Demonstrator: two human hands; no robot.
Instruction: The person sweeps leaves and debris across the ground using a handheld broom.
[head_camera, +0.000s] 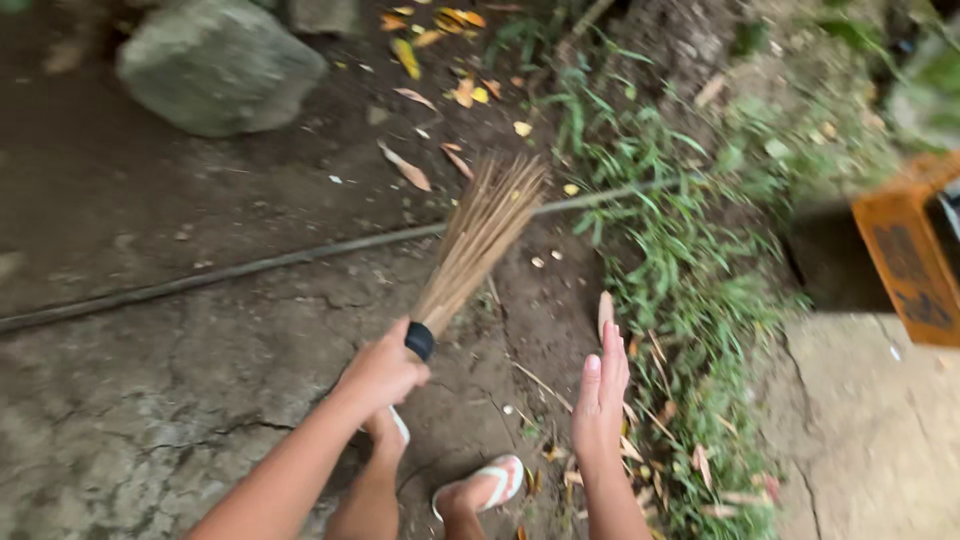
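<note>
My left hand (380, 372) is closed around the black-bound base of a stick broom (478, 240). Its thin brown bristles fan up and to the right over bare dirt. The bristle tips reach close to a thin pipe (250, 265) that runs across the ground. My right hand (600, 395) is held flat and upright with its fingers together, holding nothing, just left of a strip of grass. Fallen leaves (410, 172) lie on the dirt beyond the broom tips.
A large grey rock (215, 65) sits at the top left. Grass and weeds (680, 270) run down the right of the dirt. An orange crate (910, 250) stands at the right edge above a concrete slab (870, 430). My sandalled foot (485, 487) is below.
</note>
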